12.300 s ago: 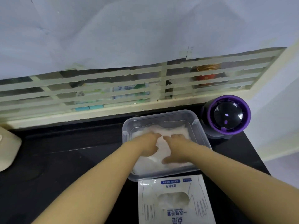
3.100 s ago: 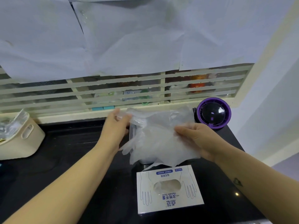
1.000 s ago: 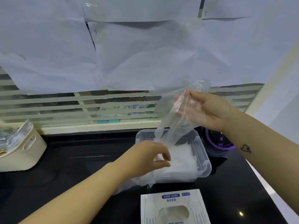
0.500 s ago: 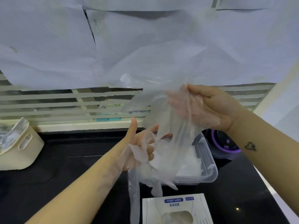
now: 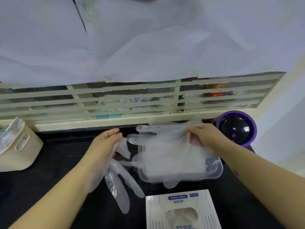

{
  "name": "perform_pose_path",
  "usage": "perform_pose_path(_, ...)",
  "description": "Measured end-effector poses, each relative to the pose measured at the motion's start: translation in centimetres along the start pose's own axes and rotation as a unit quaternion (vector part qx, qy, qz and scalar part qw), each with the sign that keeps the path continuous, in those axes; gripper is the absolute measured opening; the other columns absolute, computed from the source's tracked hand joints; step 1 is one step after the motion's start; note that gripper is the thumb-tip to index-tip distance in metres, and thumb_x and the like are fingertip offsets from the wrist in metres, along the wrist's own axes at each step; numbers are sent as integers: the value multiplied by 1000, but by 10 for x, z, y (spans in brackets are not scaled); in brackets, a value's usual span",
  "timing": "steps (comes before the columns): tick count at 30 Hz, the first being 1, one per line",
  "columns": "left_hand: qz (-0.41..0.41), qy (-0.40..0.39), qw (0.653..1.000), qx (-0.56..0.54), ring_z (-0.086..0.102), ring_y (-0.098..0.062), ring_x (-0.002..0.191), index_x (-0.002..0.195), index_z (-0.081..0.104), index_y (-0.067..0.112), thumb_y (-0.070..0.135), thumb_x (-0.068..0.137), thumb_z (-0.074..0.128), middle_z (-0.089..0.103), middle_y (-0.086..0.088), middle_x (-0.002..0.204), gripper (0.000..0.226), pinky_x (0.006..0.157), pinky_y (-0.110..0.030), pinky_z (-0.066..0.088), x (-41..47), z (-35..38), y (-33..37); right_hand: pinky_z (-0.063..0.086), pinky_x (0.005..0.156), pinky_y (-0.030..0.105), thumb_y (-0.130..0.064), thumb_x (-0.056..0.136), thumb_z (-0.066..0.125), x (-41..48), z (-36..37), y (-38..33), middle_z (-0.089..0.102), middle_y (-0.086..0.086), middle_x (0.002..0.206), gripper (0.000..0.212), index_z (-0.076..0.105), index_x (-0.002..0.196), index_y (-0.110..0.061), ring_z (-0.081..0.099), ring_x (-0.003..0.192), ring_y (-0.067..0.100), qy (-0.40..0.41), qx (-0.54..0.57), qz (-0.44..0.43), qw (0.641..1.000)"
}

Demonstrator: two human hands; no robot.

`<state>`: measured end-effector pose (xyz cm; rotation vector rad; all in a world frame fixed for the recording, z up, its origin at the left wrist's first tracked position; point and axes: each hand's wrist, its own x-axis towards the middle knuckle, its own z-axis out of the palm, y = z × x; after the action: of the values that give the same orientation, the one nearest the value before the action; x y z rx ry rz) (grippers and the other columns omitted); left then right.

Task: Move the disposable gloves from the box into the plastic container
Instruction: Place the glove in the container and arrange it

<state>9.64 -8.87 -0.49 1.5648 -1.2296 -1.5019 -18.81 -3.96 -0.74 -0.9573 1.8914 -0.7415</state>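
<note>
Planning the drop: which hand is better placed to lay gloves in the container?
Right, probably: the right hand pinches thin clear plastic gloves over the clear rectangular plastic container; from the left hand, other gloves hang beside it.

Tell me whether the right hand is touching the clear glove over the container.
Touching: the head view shows the right hand pinching the clear glove by its edge above the plastic container.

Black counter (image 5: 66,144): container (image 5: 218,170), glove box (image 5: 179,198), basket (image 5: 18,156).
</note>
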Motion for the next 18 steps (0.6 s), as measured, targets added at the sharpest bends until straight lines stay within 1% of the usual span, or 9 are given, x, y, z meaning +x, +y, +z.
perform_pose_path(2, 54, 55, 997, 30, 60, -14, 105, 115, 62, 32, 27, 88, 66, 66, 5, 108, 28, 97, -33, 44, 6, -6, 6, 48, 56, 26, -23, 100, 50, 3, 6, 6, 63, 13, 74, 29, 70, 84, -10, 51, 59, 16, 10, -33, -1, 999)
perform_pose_path(4, 123, 62, 987, 81, 57, -8, 75, 116, 61, 30, 22, 93, 61, 64, 9, 94, 24, 73, -22, 47, 7, -2, 13, 55, 77, 39, -17, 99, 51, 6, 11, 13, 70, 16, 83, 23, 70, 87, -13, 61, 73, 24, 9, -30, 5, 999)
perform_pose_path(6, 192, 35, 962, 190, 49, 1, 59, 113, 61, 30, 20, 96, 56, 63, 14, 94, 20, 58, -13, 44, 3, 15, 23, 57, 76, 36, -12, 98, 50, 7, 14, 14, 70, 13, 82, 18, 69, 96, -10, 65, 74, 22, 8, -36, 16, 999)
perform_pose_path(8, 227, -35, 912, 339, 56, 6, 78, 114, 61, 34, 23, 96, 56, 63, 18, 106, 21, 73, -14, 48, 2, 39, 28, 55, 68, 31, -9, 98, 49, 10, 16, 14, 68, 8, 77, 18, 67, 98, -6, 63, 68, 18, 8, -90, 11, 996)
perform_pose_path(10, 215, -120, 832, 497, 58, -4, 103, 126, 57, 35, 31, 95, 57, 60, 15, 122, 31, 92, -27, 50, 6, 64, 23, 55, 77, 35, -7, 97, 49, 11, 15, 12, 68, 9, 81, 18, 66, 99, -4, 64, 74, 21, 7, -144, -9, 990)
perform_pose_path(13, 168, -206, 724, 636, 53, -17, 121, 144, 40, 32, 39, 96, 54, 51, 4, 139, 50, 96, -35, 47, 16, 94, 4, 53, 78, 32, -6, 93, 54, 11, 9, 14, 66, 11, 102, 34, 52, 127, -10, 64, 87, 23, 28, -136, -32, 990)
perform_pose_path(15, 151, -230, 701, 658, 52, -21, 123, 148, 35, 28, 38, 97, 51, 52, -1, 139, 54, 94, -33, 45, 24, 108, -4, 50, 84, 28, -9, 92, 58, 5, 3, 17, 60, 8, 122, 54, 39, 141, -18, 60, 105, 21, 71, -148, -79, 983)
perform_pose_path(16, 143, -235, 700, 659, 51, -21, 123, 148, 34, 27, 38, 98, 51, 53, -1, 138, 54, 95, -33, 44, 28, 112, -7, 46, 92, 29, -12, 91, 60, 0, 2, 17, 54, 6, 132, 58, 37, 143, -19, 54, 116, 21, 114, -204, -134, 963)
perform_pose_path(18, 131, -246, 699, 658, 49, -21, 126, 148, 33, 29, 39, 99, 49, 52, 0, 139, 53, 100, -35, 42, 35, 119, -10, 37, 101, 32, -19, 91, 61, -11, 5, 15, 51, 1, 135, 49, 47, 138, -21, 44, 125, 20, 185, -334, -283, 880)
